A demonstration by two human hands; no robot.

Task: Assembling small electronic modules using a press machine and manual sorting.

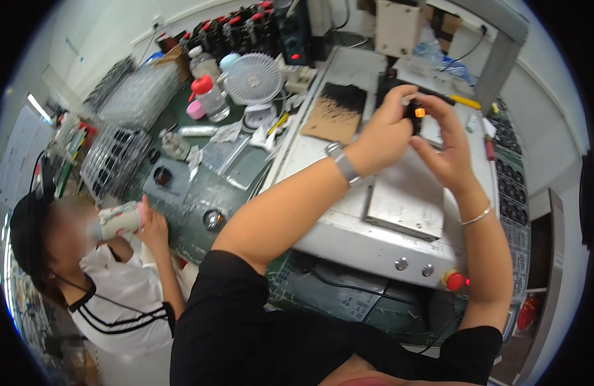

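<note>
Both my hands are raised over the light-grey machine bed, close together. Between them is a small black part (411,119) with a bright orange spot on it. My left hand (382,134), with a grey band at its wrist, has its fingers closed around the part. My right hand (453,151) curves around the far side, with its thumb and fingertips at the part. Fingers hide most of its shape. Beneath my hands lies a flat metal block (406,206) on the bed. A brown board covered with black powder or bristles (335,112) lies left of my left hand.
A red push button (452,279) sits on the machine's front edge. A yellow-handled tool (464,101) lies beyond my hands. Rows of black parts (512,174) line the right. Left are a fan (253,78), a red-capped bottle (210,98) and a person in white (126,309) holding a cup (122,219).
</note>
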